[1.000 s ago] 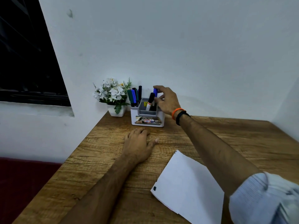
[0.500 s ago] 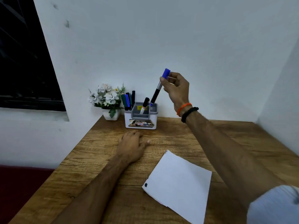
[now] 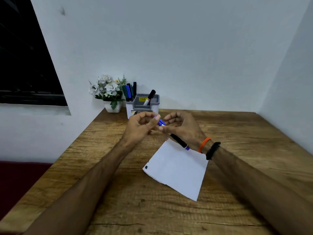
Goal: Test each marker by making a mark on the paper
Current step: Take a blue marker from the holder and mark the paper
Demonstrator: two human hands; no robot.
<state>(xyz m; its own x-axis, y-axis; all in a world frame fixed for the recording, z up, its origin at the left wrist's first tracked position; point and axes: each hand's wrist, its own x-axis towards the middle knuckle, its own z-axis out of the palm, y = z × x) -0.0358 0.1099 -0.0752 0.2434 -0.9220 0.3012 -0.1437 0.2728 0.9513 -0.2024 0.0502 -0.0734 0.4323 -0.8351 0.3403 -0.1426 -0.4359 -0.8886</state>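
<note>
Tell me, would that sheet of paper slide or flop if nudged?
Probably both. The paper lies loose on the smooth wooden table, nothing pinning it, so a push would likely slide it. It looks thin, so lifted by one corner it should droop.

A wooden table (image 3: pixel 237 133) carries a white paper (image 3: pixel 177 168), a grey marker holder (image 3: pixel 153 100) and a potted flower (image 3: pixel 110 94).

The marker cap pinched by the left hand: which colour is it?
Blue cap, head view.

Blue-capped black marker (image 3: pixel 177 140) tilted above white paper (image 3: pixel 177 170)
</note>
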